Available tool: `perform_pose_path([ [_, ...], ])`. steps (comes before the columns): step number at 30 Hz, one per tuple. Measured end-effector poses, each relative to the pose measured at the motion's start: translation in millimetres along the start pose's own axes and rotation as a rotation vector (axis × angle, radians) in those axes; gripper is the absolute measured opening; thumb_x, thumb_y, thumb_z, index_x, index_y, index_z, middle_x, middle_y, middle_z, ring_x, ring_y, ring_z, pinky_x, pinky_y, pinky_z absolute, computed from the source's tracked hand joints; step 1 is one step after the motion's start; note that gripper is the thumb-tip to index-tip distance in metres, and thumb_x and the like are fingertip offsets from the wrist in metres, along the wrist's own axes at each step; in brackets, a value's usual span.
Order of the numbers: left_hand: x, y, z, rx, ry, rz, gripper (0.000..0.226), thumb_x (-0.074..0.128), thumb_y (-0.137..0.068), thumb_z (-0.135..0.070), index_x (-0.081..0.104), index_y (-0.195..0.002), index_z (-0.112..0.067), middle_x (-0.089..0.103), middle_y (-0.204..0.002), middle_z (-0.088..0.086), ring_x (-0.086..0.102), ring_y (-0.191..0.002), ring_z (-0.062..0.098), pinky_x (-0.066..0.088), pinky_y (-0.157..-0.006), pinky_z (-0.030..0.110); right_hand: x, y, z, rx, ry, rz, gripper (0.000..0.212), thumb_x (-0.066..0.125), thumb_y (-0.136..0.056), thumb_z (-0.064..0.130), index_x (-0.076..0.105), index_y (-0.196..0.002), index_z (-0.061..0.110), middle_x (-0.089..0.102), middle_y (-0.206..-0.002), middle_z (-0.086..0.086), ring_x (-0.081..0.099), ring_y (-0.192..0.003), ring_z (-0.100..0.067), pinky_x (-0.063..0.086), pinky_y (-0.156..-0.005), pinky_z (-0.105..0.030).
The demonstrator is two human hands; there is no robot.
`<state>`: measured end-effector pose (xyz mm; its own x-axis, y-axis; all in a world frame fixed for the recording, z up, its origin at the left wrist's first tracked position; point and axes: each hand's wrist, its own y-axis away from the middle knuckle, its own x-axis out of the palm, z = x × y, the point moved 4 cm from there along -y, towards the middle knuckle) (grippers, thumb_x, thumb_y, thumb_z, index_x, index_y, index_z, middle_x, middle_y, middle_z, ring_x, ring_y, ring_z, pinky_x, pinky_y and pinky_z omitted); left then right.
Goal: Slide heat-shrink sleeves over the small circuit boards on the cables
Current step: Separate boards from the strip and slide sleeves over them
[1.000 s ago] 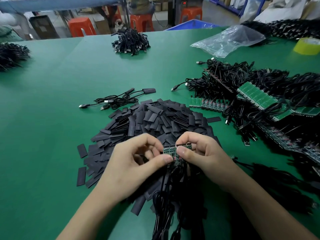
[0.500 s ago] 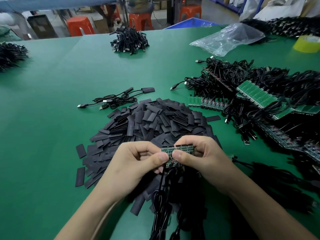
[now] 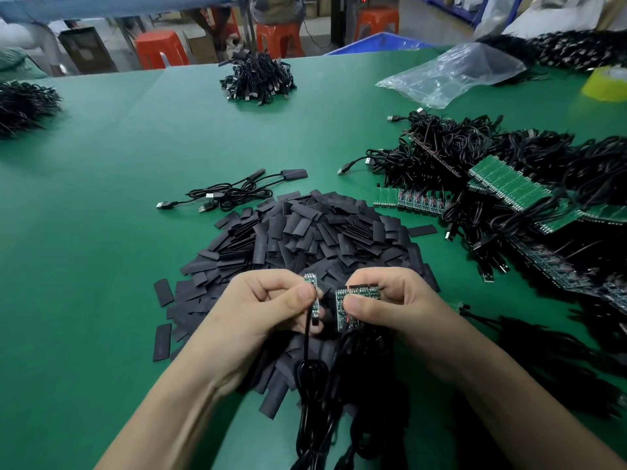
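Seemingly early on: the left hand (image 3: 258, 317) pinches one bare board (image 3: 310, 283) on its cable, the right hand (image 3: 400, 310) grips a strip of boards (image 3: 344, 318). Two sleeved cables (image 3: 234, 193) lie beyond the sleeve pile (image 3: 305, 239); a cable heap (image 3: 509, 171) waits.

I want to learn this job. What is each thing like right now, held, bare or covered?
left hand, pinches single board
single board, bare, unsleeved, cable hanging below
right hand, grips board strip
board strip, boards joined, bare
sleeve pile, loose, flat, unused
two cables beyond the pile, ends sleeved
plastic bag, crumpled
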<state>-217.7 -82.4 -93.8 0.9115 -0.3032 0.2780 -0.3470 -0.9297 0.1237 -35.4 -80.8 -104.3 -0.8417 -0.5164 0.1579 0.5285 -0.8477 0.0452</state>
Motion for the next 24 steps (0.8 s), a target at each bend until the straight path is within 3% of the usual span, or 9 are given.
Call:
perform_pose_path([
  [4, -17, 0, -9, 0.083, -0.077, -0.122, 0.049, 0.093, -0.054, -0.061, 0.075, -0.069, -0.018, 0.068, -0.065, 0.004, 0.062, -0.055, 0.011, 0.051, -0.057, 0.018, -8, 3, 6, -0.02, 0.267, -0.006, 0.004, 0.071, -0.092, 0.021, 0.07, -0.094, 0.024, 0.071, -0.084, 0.006, 0.061, -0.069, 0.001, 0.046, -0.068, -0.014],
  [6, -21, 0, -13, 0.148, -0.124, -0.149, 0.048, 0.091, -0.056, -0.063, 0.073, -0.066, -0.02, 0.067, -0.064, 0.001, 0.06, -0.056, 0.009, 0.049, -0.056, 0.016, -8, 3, 11, -0.131, 0.399, -0.092, 0.009, 0.07, -0.092, 0.022, 0.07, -0.101, 0.023, 0.073, -0.101, 0.003, 0.07, -0.088, -0.006, 0.052, -0.079, -0.019],
  [8, -20, 0, -16, 0.235, -0.194, -0.151, 0.045, 0.088, -0.062, -0.062, 0.072, -0.065, -0.02, 0.065, -0.07, -0.002, 0.058, -0.064, 0.009, 0.047, -0.061, 0.017, -3, 4, 17, -0.306, 0.591, -0.183, 0.014, 0.068, -0.093, 0.026, 0.073, -0.105, 0.021, 0.071, -0.11, 0.006, 0.067, -0.11, -0.016, 0.051, -0.093, -0.026],
  [11, -9, 0, -16, 0.346, -0.3, -0.131, 0.025, 0.087, -0.068, -0.047, 0.073, -0.065, -0.026, 0.064, -0.087, -0.002, 0.059, -0.083, 0.014, 0.047, -0.075, 0.022, 13, 5, 14, -0.398, 0.698, -0.185, 0.025, 0.065, -0.094, 0.036, 0.075, -0.106, 0.016, 0.072, -0.109, 0.009, 0.066, -0.112, -0.012, 0.05, -0.095, -0.03],
  [15, 3, 0, -12, 0.377, -0.292, -0.14, 0.009, 0.077, -0.076, -0.031, 0.076, -0.071, -0.025, 0.065, -0.091, -0.007, 0.063, -0.079, 0.006, 0.05, -0.066, 0.017, 28, 1, 4, -0.235, 0.464, -0.088, 0.022, 0.059, -0.101, 0.032, 0.076, -0.099, 0.017, 0.076, -0.094, 0.002, 0.071, -0.087, -0.014, 0.056, -0.078, -0.039],
  [18, -12, -3, -12, 0.44, -0.604, -0.31, 0.011, 0.067, -0.091, -0.037, 0.077, -0.088, -0.033, 0.07, -0.097, -0.011, 0.067, -0.093, 0.007, 0.047, -0.08, 0.014, 25, 2, 10, -0.255, 0.213, -0.099, 0.024, 0.057, -0.103, 0.027, 0.076, -0.091, 0.02, 0.079, -0.088, -0.002, 0.072, -0.078, -0.009, 0.055, -0.072, -0.02],
  [21, -38, -9, -8, 0.389, -1.019, -0.586, 0.007, 0.071, -0.092, -0.036, 0.074, -0.098, -0.033, 0.066, -0.098, -0.016, 0.063, -0.095, 0.007, 0.05, -0.084, 0.026, 14, 0, 16, -0.219, -0.242, -0.115, 0.021, 0.065, -0.095, 0.04, 0.074, -0.083, 0.025, 0.074, -0.077, -0.002, 0.074, -0.076, -0.017, 0.058, -0.074, -0.028],
  [24, -51, -14, 2, 0.278, -1.178, -0.587, 0.028, 0.071, -0.089, -0.044, 0.072, -0.112, -0.029, 0.063, -0.106, -0.013, 0.061, -0.101, 0.013, 0.054, -0.09, 0.04, 1, 1, 20, -0.239, -0.524, -0.108, 0.024, 0.072, -0.089, 0.047, 0.072, -0.084, 0.024, 0.066, -0.069, 0.005, 0.068, -0.067, -0.012, 0.058, -0.067, -0.029],
])
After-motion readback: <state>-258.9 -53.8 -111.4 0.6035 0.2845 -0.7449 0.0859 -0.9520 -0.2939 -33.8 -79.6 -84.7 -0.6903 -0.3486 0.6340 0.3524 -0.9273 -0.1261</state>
